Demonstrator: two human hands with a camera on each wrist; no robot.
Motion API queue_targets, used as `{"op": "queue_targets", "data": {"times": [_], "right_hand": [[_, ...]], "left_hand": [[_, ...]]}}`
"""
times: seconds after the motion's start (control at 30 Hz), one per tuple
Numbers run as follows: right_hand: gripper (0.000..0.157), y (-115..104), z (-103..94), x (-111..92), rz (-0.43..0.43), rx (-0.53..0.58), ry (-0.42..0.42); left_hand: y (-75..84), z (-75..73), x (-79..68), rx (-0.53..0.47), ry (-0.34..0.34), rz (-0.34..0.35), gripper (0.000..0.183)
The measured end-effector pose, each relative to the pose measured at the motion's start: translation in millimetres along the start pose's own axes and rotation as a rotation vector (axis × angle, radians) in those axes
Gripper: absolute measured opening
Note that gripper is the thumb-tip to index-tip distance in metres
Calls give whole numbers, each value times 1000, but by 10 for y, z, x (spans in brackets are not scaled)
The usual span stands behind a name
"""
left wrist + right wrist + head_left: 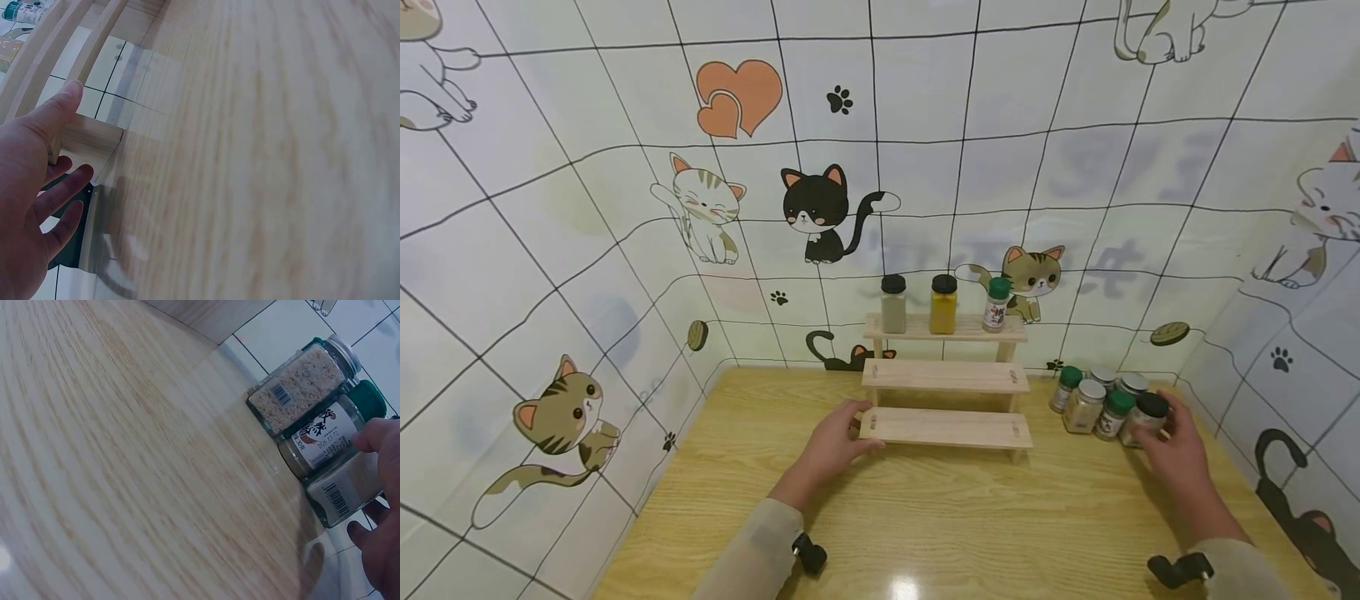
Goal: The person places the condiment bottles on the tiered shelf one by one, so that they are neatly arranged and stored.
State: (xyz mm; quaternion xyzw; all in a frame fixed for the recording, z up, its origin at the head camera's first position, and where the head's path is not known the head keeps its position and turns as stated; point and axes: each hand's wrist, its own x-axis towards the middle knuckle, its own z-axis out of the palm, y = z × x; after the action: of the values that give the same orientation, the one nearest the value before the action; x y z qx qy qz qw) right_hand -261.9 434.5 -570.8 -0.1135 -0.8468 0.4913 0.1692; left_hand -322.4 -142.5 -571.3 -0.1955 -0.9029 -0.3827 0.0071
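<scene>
A three-step wooden rack stands against the wall. My left hand holds the left end of its lowest step, with the thumb on one side of the board and the index finger on the other. My right hand grips a black-lidded spice jar at the right end of a group of jars. In the right wrist view, this glass jar stands beside a green-capped spice jar and a jar of coarse pale grains. Part of the gripped jar is hidden by my fingers.
On the top step stand a black-lidded jar of pale powder, a black-lidded jar of yellow powder and a green-capped jar. Several jars cluster right of the rack, including a silver-lidded one. Cat-printed walls enclose the wooden table.
</scene>
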Motion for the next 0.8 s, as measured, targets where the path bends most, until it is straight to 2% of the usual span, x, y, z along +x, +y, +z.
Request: {"op": "queue_targets", "data": {"times": [0.27, 0.4, 0.5, 0.63, 0.8], "right_hand": [[80, -3, 42, -35, 16, 10, 54], [76, 31, 53, -43, 23, -12, 128], [75, 29, 65, -45, 35, 18, 187], [74, -43, 82, -65, 38, 62, 249], [69, -236, 77, -100, -29, 105, 333]], "left_hand": [[2, 20, 11, 12, 3, -6, 78], [2, 25, 12, 10, 2, -8, 78], [-3, 22, 10, 11, 3, -3, 79], [-3, 12, 5, 9, 5, -3, 80], [-14, 9, 7, 6, 4, -2, 79]]}}
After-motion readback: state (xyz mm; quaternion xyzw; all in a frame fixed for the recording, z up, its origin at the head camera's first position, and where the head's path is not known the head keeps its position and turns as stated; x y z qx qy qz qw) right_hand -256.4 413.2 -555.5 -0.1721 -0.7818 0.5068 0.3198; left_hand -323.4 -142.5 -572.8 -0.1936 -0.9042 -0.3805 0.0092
